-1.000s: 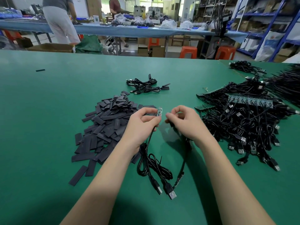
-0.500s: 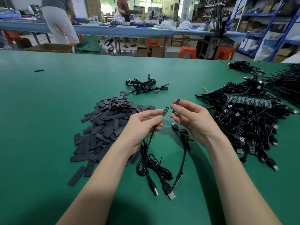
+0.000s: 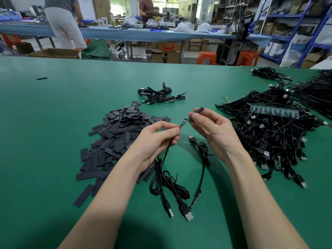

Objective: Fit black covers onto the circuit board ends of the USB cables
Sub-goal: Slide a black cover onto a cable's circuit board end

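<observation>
The left hand (image 3: 158, 139) is pinching a USB cable (image 3: 165, 159) just below its bare circuit board end (image 3: 183, 123), which is pointing up and right above the green table (image 3: 53, 123). The right hand (image 3: 213, 130) is gripping a black cover (image 3: 197, 112) between thumb and fingers, just beside the board tip but apart from it. A heap of black covers (image 3: 115, 137) is lying left of the hands, a tangle of cables (image 3: 276, 133) near the table's right edge
</observation>
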Demonstrator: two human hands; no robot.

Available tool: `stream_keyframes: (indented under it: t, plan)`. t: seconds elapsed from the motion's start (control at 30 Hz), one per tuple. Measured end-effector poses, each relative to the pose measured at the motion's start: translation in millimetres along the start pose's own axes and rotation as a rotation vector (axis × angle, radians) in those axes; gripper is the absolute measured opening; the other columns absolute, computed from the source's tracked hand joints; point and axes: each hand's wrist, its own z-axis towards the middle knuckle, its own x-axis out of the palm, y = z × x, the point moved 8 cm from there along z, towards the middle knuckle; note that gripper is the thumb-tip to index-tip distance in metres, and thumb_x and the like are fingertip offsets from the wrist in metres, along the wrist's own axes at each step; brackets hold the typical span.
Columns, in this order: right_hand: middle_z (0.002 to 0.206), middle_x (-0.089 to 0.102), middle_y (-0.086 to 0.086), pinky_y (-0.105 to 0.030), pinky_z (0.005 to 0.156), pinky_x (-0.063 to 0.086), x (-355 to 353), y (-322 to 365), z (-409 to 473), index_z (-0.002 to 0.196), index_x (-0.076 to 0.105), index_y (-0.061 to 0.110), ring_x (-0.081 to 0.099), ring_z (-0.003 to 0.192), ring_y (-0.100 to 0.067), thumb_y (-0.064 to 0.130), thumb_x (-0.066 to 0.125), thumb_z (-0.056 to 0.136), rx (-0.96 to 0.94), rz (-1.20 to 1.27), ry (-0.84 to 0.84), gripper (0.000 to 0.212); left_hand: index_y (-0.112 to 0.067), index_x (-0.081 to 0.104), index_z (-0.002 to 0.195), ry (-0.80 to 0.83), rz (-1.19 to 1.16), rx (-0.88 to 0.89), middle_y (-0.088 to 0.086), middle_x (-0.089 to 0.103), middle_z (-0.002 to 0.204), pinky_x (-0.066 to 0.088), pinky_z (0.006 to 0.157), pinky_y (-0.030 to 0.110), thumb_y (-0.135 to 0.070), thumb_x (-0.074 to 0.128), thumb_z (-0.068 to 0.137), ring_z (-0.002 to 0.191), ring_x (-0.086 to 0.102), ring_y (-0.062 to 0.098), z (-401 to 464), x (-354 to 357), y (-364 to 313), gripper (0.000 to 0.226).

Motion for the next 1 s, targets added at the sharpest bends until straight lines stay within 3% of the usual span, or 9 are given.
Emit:
stream_keyframes:
  t: [0.37, 0.6, 1.0]
  plan:
    - [0.089, 0.078, -0.009, -0.021, 0.077, 0.057, 4, -1, -1, 0.08, 0.08, 0.016, 0.073, 0.083, -0.013, 0.013, 0.082, 0.064, -0.001, -0.019, -0.01, 0.016, -0.004, 0.072, 0.093, 0.027, -0.008, -0.001, 0.005, 0.07, 0.076, 0.055, 0.069, 0.016, -0.002, 0.073, 0.083, 0.067, 0.066, 0.01, -3, 1, -3, 0.01]
    - [0.088, 0.078, -0.007, -0.015, 0.07, 0.056, 4, -8, -5, 0.078, 0.082, 0.016, 0.075, 0.081, -0.01, 0.011, 0.078, 0.067, 0.195, 0.034, 0.1, 0.012, -0.015, 0.079, 0.079, 0.163, 0.107, 0.011, 0.006, 0.071, 0.077, 0.055, 0.069, 0.017, -0.012, 0.079, 0.069, 0.069, 0.066, 0.011, -11, 4, -13, 0.01]
    - [0.09, 0.078, -0.007, -0.02, 0.078, 0.057, 21, -8, -10, 0.081, 0.081, 0.019, 0.074, 0.084, -0.012, 0.012, 0.077, 0.069, 0.154, -0.113, 0.258, 0.014, -0.006, 0.072, 0.091, 0.148, 0.022, 0.029, 0.005, 0.069, 0.075, 0.055, 0.069, 0.017, -0.011, 0.077, 0.071, 0.068, 0.066, 0.011, -7, 4, -8, 0.021]
